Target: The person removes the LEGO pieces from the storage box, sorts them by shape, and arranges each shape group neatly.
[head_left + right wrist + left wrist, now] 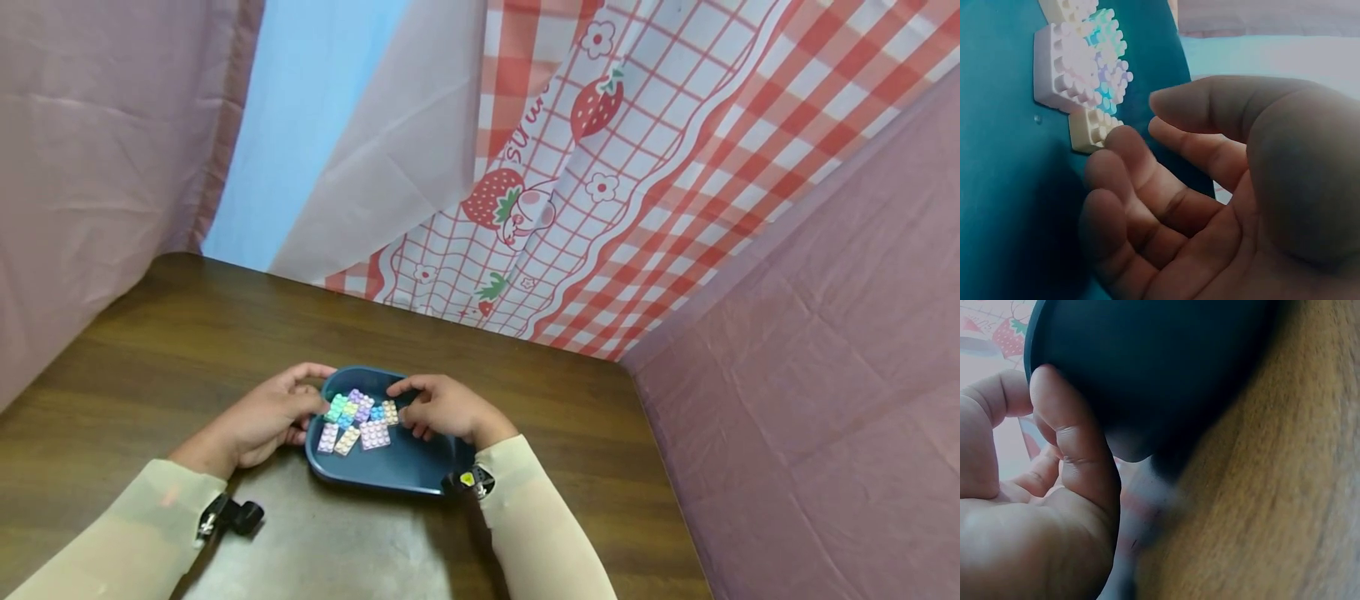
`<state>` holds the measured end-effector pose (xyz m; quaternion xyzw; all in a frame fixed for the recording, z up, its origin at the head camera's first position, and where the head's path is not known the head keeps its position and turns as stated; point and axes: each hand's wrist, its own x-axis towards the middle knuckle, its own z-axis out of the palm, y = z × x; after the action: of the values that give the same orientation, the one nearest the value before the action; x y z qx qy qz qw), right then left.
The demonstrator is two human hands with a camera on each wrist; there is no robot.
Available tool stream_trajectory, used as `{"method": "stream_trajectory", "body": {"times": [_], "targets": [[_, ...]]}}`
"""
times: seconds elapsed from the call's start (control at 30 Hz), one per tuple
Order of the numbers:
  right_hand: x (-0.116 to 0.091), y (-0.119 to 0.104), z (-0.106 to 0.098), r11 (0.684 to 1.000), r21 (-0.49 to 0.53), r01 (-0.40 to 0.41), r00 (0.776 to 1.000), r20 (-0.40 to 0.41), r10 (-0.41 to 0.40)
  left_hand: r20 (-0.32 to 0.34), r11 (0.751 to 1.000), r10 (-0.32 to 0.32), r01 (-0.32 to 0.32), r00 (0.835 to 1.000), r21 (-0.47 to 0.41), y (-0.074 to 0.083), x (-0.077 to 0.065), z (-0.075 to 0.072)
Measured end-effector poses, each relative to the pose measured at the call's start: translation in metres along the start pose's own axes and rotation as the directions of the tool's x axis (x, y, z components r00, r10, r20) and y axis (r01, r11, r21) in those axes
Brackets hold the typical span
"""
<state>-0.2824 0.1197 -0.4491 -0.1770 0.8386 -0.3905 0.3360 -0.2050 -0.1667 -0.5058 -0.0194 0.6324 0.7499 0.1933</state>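
A dark blue tray [397, 467] lies in front of me with several pastel toy building bricks grouped in its left half. At its left rim my left hand [266, 417] pinches the edge; in the left wrist view the thumb [1054, 400] lies against the tray's wall [1147, 369]. Over the tray's middle is my right hand [450, 408], fingers loosely bent and holding nothing. Its fingertips are beside a beige brick [1085, 132], close to a pale pink brick [1054, 69]. Mint green [336, 408], lilac [362, 406] and blue [377, 413] bricks lie around them.
The tray stands on a brown wood-grain table [570, 467]; a shiny greyish patch [322, 542] lies in front of it. Pink cloth [810, 350] hangs at both sides, and a strawberry-print checked cloth [540, 208] hangs behind.
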Motion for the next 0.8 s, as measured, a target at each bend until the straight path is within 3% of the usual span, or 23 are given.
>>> {"method": "stream_trajectory", "body": {"times": [0.27, 0.8], "targets": [[0.002, 0.001, 0.0, 0.994, -0.112, -0.009, 0.997, 0.071, 0.017, -0.008, 1.0, 0.005, -0.005, 1.0, 0.006, -0.001, 0.001, 0.0], [0.01, -0.001, 0.0, 0.968, -0.248, -0.025, 0.993, 0.107, 0.053, -0.013, 1.0, -0.002, 0.002, 1.0, 0.015, -0.002, 0.001, 0.001]]}}
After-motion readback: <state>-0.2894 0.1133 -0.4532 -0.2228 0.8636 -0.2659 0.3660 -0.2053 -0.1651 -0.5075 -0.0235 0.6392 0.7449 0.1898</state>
